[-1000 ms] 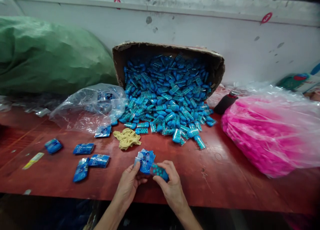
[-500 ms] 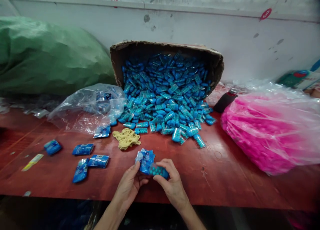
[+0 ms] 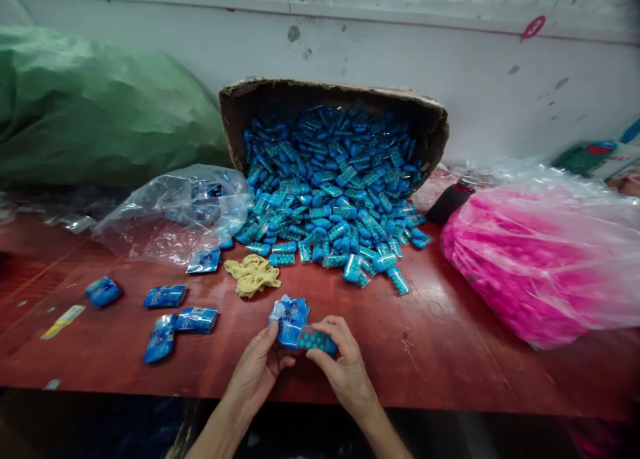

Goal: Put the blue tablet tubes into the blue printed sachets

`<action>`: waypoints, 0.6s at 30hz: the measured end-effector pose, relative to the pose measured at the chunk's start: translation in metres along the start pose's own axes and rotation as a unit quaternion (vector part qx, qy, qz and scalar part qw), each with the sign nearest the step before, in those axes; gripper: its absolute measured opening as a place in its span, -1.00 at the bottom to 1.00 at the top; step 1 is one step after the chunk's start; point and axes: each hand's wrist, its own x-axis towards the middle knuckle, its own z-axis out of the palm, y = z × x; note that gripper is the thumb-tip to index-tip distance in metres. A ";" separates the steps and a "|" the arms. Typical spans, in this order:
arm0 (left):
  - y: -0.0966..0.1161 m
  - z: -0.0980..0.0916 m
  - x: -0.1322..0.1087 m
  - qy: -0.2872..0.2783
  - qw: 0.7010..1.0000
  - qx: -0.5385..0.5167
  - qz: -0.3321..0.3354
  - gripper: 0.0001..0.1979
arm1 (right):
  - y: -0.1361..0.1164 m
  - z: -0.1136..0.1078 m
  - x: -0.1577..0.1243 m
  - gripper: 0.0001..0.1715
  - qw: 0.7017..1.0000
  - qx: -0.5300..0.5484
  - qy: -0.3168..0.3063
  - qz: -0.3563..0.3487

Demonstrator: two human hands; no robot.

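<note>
Left hand point(image 3: 257, 366), lower centre, grasped flat blue printed packets point(image 3: 290, 314); right hand point(image 3: 343, 366) gripped a small clear-plastic pack of teal beads point(image 3: 316, 340) at their edge. Crumpled yellow wad point(image 3: 253, 274) lay behind, mid-frame; brown cardboard box point(image 3: 231, 122), upper centre, held heaped similar packs point(image 3: 330, 186).

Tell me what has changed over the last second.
The bead packet in the right hand looks slightly more level; nothing was visibly taken or released. The left hand still holds the blue wrappers; the cardboard box and loose blue packets stayed put.
</note>
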 end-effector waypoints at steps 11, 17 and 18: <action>-0.006 0.009 -0.001 0.024 0.997 0.051 0.046 -0.75 | 0.003 0.005 -0.002 -0.68 0.998 -0.039 0.042 0.009; -0.012 0.013 0.002 0.028 0.999 -0.016 -0.020 -0.81 | 0.010 0.020 -0.009 -0.63 0.991 -0.126 0.026 -0.030; -0.012 0.012 0.003 0.029 0.999 -0.016 -0.024 -0.83 | 0.007 0.019 -0.009 -0.61 0.993 -0.116 0.011 -0.030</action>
